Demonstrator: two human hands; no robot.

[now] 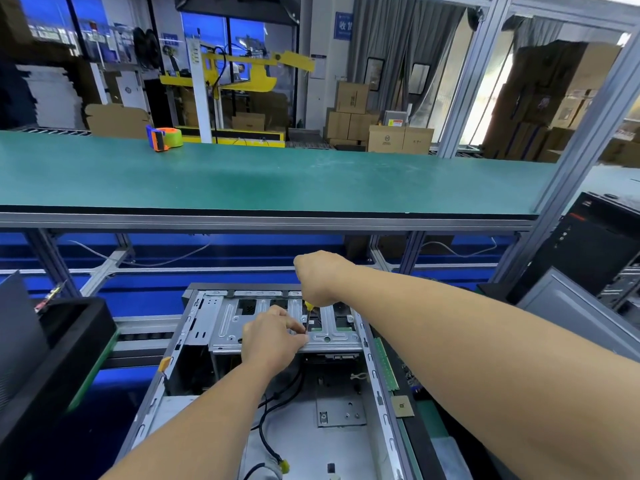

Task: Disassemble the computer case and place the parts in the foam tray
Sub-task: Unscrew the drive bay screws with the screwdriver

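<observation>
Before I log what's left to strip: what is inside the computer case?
Inside the computer case: a metal drive bracket across the far end, black cables, a bare floor plate. Both hands work a yellow-handled screwdriver there; arms hide the rest.

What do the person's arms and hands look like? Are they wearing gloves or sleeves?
No gloves and no sleeves show. Both the left hand and the right hand are bare, and both forearms are bare as far back as the picture reaches. No watch, ring, bracelet or wrist strap shows on either one. The arms come in from the bottom edge and the right edge of the picture.
</observation>
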